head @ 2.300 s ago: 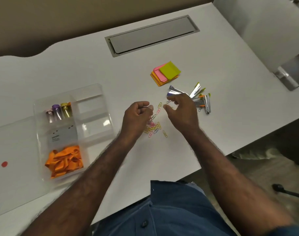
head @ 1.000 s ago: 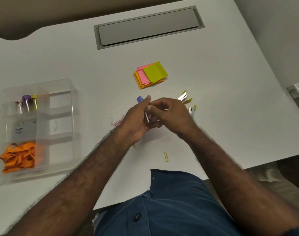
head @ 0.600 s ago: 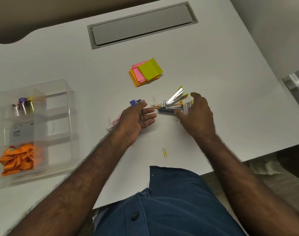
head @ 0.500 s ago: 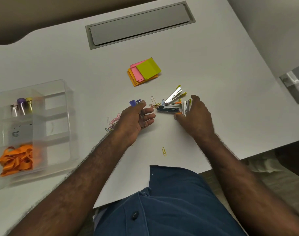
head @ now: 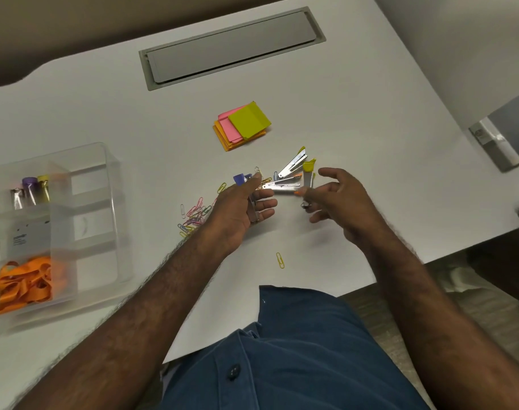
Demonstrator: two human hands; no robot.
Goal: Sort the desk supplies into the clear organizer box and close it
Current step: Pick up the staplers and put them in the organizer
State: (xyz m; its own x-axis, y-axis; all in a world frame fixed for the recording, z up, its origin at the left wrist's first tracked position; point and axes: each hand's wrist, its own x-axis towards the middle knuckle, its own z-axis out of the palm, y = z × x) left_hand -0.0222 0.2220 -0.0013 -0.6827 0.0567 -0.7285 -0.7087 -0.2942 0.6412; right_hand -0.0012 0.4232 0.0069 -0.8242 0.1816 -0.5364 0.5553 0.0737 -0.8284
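My left hand [head: 246,204] holds a metal clip with a blue tip [head: 239,179], thumb on top, just above the white desk. My right hand [head: 339,201] pinches a metal clip with a yellow tip [head: 308,173] close to the right of it. Between and behind the hands, more metal clips [head: 287,177] lie fanned on the desk. A heap of coloured paper clips [head: 194,216] lies left of my left hand, and one yellow paper clip [head: 280,259] lies nearer me. The clear organizer box [head: 113,202] stands open at the far left. Sticky notes [head: 242,125] lie behind the clips.
Inside the box are orange rubber bands [head: 24,285], small capped tubes [head: 30,187] and a white labelled item [head: 24,238]. A grey cable hatch [head: 231,45] is set into the desk's back. The desk edge runs close on the right, beside a metal fitting [head: 500,140].
My right hand has lifted off the fanned clips with a yellow-tipped clip pinched in it. My left hand has stayed put with the blue-tipped clip.
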